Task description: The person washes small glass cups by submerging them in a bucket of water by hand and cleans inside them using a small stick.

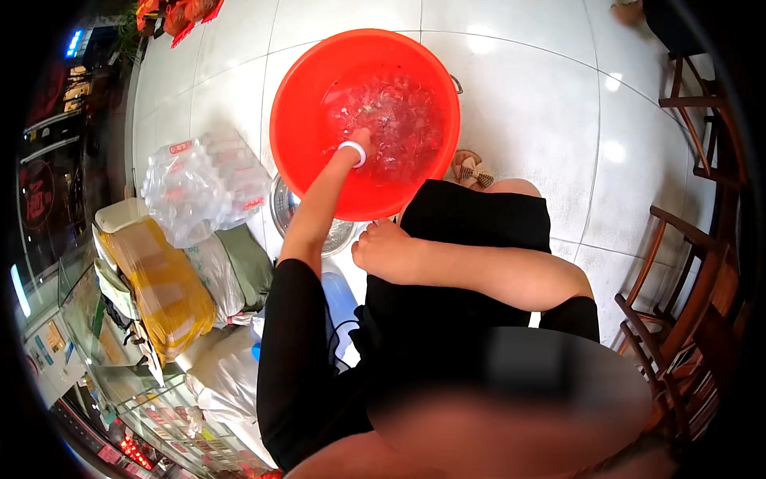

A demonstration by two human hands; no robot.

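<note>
My left hand [363, 142], with a white bangle [353, 154] at the wrist, reaches into a large red basin [307, 104]. Clear, rippling water [399, 112] with small pale bits covers its fingertips, so I cannot make out what they touch. My right hand [381, 247] lies across my lap against the black clothing [479, 219], just below the basin's near rim. Its fingers are curled in, and nothing shows in them. Partly under the basin's left side stands a metal colander [285, 203], half hidden by my left forearm.
White floor tiles [527, 88] surround the basin. To the left are plastic-wrapped bottles [203, 188], a yellow-taped parcel [163, 283], a green bag [246, 263] and a glass counter [152, 415]. Wooden chairs [670, 279] stand along the right. A patterned shoe [472, 172] sits beside the basin.
</note>
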